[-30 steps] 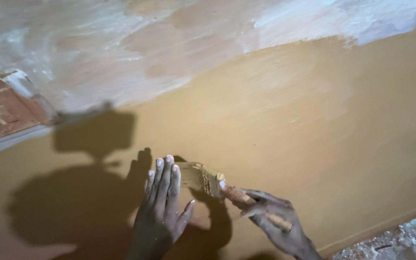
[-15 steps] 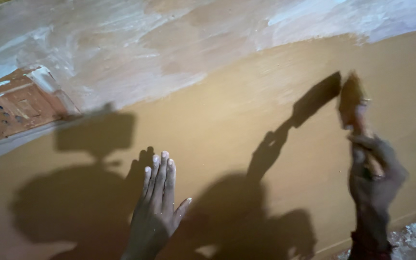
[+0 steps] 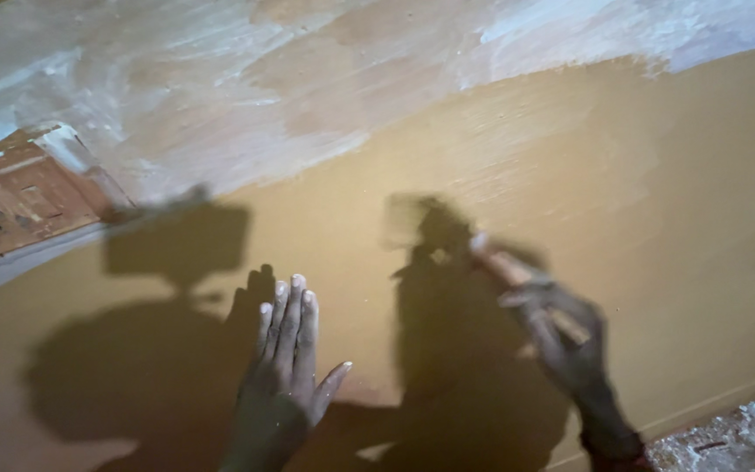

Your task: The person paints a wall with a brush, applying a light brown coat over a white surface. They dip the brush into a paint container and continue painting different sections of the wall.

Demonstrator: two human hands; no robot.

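The left hand (image 3: pixel 288 367) lies flat and open in the lower middle of the frame, fingers together and thumb spread, pressed against the ochre-painted wall (image 3: pixel 657 262). To its right, the right hand (image 3: pixel 561 336) is closed around the handle of a paintbrush (image 3: pixel 456 236), whose blurred bristles point toward the upper left and sit at the wall's surface in the centre of the frame. Whitish unpainted plaster (image 3: pixel 220 79) fills the top, with a reddish brick patch (image 3: pixel 19 197) at the left edge
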